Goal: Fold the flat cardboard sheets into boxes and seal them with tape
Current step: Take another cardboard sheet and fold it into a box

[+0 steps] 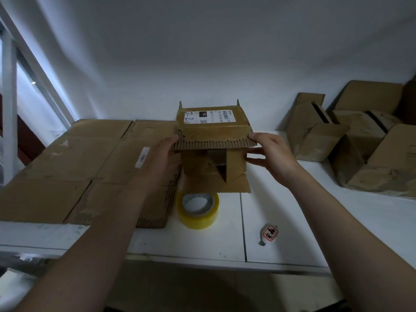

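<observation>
I hold a small brown cardboard box (213, 140) above the white table (292, 221), its upper face carrying a white shipping label. My left hand (165, 154) grips its left side, thumb on the near top flap. My right hand (272, 154) grips the right side, thumb on the same flap and fingers along the wall. The near side flaps are partly folded in, and a lower flap sticks out toward me. A roll of yellowish clear tape (198, 209) lies flat on the table just below the box.
Flat cardboard sheets (78, 158) cover the table's left half. Several folded boxes (360, 140) are piled at the back right against the wall. A small pink tag with characters (270, 234) lies near the front right. A window frame stands at the left.
</observation>
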`<state>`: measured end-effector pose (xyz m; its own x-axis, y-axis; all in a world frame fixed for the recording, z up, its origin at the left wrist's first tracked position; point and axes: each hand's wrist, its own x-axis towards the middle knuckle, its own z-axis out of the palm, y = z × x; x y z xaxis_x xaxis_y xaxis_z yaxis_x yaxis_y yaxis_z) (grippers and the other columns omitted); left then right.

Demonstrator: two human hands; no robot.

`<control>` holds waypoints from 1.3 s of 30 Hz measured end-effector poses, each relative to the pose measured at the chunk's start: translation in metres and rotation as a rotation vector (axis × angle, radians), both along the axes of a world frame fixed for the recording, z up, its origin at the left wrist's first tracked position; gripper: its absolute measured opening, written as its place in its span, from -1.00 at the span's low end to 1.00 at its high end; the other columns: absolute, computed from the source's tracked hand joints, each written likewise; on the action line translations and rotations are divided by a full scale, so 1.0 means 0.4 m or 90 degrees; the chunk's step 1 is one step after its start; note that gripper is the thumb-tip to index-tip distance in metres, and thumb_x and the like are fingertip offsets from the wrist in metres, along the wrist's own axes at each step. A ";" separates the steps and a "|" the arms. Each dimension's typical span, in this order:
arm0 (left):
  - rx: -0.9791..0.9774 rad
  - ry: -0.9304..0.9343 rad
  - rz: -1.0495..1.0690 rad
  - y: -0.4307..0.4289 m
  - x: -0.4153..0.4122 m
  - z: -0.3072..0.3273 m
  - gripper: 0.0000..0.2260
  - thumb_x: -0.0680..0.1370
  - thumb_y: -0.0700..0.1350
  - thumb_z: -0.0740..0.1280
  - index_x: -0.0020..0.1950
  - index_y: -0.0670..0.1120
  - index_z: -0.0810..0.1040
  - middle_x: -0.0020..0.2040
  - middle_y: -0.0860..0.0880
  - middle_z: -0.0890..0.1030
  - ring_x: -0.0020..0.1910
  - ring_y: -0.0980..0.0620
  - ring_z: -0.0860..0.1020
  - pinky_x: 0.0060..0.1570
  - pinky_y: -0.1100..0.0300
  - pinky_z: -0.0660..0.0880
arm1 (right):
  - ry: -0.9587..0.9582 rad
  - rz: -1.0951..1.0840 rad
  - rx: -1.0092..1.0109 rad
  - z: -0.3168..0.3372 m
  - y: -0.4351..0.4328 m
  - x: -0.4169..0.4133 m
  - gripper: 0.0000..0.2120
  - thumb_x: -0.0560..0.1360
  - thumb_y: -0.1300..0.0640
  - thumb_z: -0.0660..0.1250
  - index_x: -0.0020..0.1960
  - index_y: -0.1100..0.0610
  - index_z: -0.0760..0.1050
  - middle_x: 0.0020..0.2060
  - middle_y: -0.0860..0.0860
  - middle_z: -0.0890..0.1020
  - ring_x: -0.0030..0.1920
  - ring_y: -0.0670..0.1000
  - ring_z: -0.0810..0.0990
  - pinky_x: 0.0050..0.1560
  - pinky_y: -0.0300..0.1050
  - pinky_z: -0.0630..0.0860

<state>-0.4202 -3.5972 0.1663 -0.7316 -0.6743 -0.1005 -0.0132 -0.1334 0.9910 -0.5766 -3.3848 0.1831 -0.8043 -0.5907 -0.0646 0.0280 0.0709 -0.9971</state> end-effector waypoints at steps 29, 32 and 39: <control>-0.234 -0.113 0.089 -0.025 -0.006 -0.092 -0.83 0.53 0.05 0.47 0.06 0.08 0.56 0.01 0.10 0.63 0.08 0.04 0.62 0.16 -0.06 0.59 | 0.140 -0.062 0.054 -0.130 -0.029 0.000 -0.76 0.59 0.15 0.40 0.13 0.07 0.35 0.07 0.04 0.58 0.02 0.11 0.67 0.07 0.19 0.66; -0.240 -0.079 0.124 -0.032 -0.010 -0.080 -0.82 0.52 0.08 0.46 -0.07 0.11 0.47 -0.03 0.01 0.62 0.04 -0.08 0.63 0.11 -0.15 0.59 | 0.182 -0.089 0.018 -0.105 -0.034 -0.003 -0.79 0.59 0.18 0.39 0.01 0.03 0.34 0.01 0.03 0.62 0.01 0.09 0.68 0.03 0.21 0.66; -0.301 0.035 0.074 -0.038 0.008 -0.031 -0.72 0.65 -0.12 0.31 0.09 0.32 0.54 0.07 0.00 0.64 0.08 0.00 0.63 0.03 -0.20 0.63 | 0.215 0.071 -0.066 -0.044 0.008 -0.004 -0.65 0.63 -0.10 0.30 0.39 -0.06 0.45 0.26 -0.08 0.56 0.21 -0.05 0.61 0.14 0.19 0.64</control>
